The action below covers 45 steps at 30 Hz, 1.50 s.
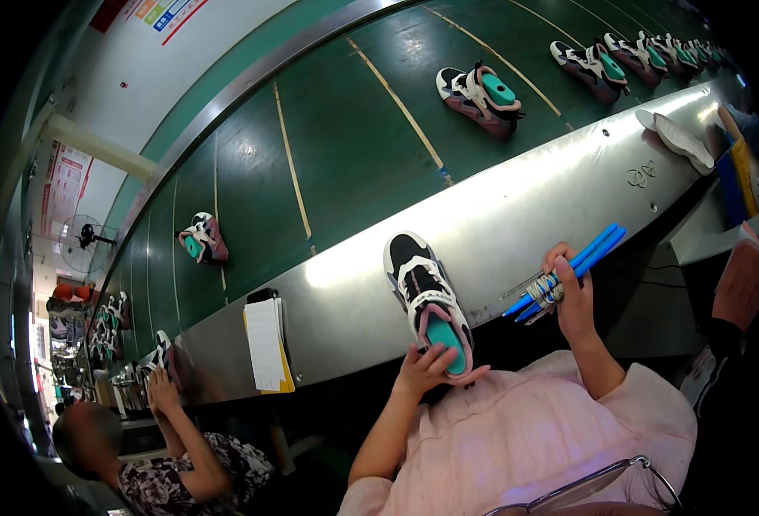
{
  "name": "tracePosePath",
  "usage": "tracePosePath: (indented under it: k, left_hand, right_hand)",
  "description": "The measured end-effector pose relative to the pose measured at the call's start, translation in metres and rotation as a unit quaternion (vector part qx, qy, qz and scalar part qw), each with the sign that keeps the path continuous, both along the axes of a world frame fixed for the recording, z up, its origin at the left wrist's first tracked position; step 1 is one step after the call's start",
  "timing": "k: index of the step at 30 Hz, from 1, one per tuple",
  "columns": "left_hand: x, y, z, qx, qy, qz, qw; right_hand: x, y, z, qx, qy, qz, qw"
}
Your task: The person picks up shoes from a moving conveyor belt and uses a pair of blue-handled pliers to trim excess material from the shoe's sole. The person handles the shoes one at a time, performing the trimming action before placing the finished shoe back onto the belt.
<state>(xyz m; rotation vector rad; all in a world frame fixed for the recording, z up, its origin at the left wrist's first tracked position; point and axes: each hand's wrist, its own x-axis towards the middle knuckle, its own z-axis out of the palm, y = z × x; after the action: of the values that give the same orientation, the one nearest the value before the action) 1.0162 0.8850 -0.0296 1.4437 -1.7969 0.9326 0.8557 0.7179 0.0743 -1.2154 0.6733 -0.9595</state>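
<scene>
In front of me a white, black and mauve sneaker (413,267) lies on the steel ledge, its toe pointing away and its heel toward my body. A teal insert (444,334) fills its opening. My left hand (421,370) is closed around the heel, with fingers over the collar and insert. To the right, raised off the ledge, my right hand (574,295) grips a bundle of blue pen-like sticks (601,244). Pale cord or wire is wound around the bundle, and thin points stick out at its lower left end.
A green conveyor belt (328,129) beyond the ledge (345,275) carries several similar sneakers (480,96). Papers on a clipboard (264,344) lie left on the ledge. White insoles (679,139) and thin rings (642,175) lie right. A co-worker (173,464) handles a shoe at far left.
</scene>
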Motion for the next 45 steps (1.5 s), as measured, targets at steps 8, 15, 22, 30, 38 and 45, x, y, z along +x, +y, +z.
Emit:
tracePosePath:
  k: [8,15,22,30,38,45]
  left_hand:
    - [0.008,0.000,0.080,0.101,0.190,-0.100,0.971]
    - [-0.009,-0.001,0.173,0.096,0.426,-0.089,0.895]
    - [-0.009,0.003,0.176,0.107,0.435,-0.095,0.889]
    - [-0.006,0.007,0.176,0.096,0.450,-0.090,0.883]
    - [-0.004,0.008,0.174,0.080,0.451,-0.104,0.883]
    - [0.001,0.010,0.170,0.077,0.412,-0.084,0.904]
  right_hand:
    - [-0.008,0.005,0.033,-0.113,-0.021,0.018,0.993]
    - [-0.013,0.027,0.076,-0.198,-0.090,0.133,0.967]
    - [-0.001,0.050,0.096,-0.274,-0.072,0.210,0.936]
    - [0.005,0.054,0.096,-0.268,-0.058,0.215,0.937]
    - [0.009,0.060,0.096,-0.262,-0.056,0.202,0.942]
    - [0.014,0.051,0.110,-0.389,-0.024,0.264,0.882]
